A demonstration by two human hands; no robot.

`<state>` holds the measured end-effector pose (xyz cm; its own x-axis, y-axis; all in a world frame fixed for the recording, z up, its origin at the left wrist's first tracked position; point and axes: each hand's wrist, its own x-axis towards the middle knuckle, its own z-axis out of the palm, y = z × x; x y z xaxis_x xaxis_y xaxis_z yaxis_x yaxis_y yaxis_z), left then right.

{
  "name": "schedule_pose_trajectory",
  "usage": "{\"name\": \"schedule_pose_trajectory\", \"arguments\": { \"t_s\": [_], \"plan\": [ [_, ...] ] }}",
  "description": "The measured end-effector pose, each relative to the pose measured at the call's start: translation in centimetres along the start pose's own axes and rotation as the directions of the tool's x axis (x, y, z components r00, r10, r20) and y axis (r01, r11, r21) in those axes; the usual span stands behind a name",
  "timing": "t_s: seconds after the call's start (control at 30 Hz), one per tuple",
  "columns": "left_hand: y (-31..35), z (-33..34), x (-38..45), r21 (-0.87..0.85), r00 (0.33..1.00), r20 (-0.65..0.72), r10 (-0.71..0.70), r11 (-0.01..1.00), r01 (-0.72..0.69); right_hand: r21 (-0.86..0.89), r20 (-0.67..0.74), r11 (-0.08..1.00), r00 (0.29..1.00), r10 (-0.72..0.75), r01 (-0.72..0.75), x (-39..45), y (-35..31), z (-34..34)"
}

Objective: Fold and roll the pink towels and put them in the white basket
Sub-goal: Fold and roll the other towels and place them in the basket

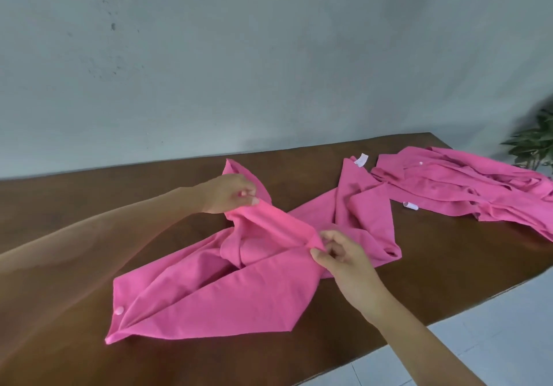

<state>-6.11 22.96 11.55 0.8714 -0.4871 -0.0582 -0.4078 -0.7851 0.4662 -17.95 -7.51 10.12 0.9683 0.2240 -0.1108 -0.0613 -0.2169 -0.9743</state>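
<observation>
We see pink towel (227, 292) spread crumpled on brown bench (59, 206), near front edge. Left hand (227, 192) pinches raised fold at far end, fingers curled on cloth; right hand (344, 260) pinches same fold at near end (thumb and fingers closed on edge). Fold lifted between hands, rest lies on bench. Pile of pink towels (466, 188) at right, apart. Plant (535, 143) beyond bench corner.
</observation>
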Motion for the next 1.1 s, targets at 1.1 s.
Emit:
{"name": "schedule_pose_trajectory", "arguments": {
  "t_s": [1.1],
  "plan": [
    [12.8, -4.9, -32.2, -0.018, 0.732, -0.676, -0.086, 0.995, 0.1, -0.133, -0.394, 0.982, 0.903, -0.174, 0.131, -18.4, 0.6, 23.5]
  ]
}}
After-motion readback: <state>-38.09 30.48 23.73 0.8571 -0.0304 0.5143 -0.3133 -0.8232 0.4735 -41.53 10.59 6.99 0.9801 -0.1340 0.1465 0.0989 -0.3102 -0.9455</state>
